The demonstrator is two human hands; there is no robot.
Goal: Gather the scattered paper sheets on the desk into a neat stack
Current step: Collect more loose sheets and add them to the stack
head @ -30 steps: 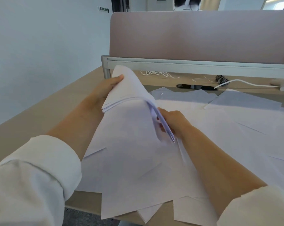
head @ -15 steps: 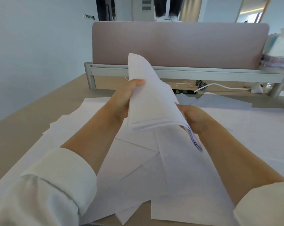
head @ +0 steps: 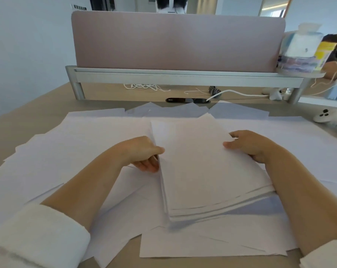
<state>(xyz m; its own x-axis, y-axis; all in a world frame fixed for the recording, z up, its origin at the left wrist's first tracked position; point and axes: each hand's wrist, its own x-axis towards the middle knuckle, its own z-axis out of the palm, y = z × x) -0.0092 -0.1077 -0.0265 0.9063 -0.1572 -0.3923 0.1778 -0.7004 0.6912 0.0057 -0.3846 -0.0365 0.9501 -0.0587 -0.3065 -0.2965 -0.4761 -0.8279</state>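
Head view: the left hand (head: 142,154) and right hand (head: 249,146) grip the stack of sheets (head: 206,175) by its side edges, fingers clamped on it, above loose sheets (head: 82,144) scattered across the desk (head: 38,111), near the middle.

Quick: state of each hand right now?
Left hand: closed on the paper stack, left edge.
Right hand: closed on the same stack, right edge.
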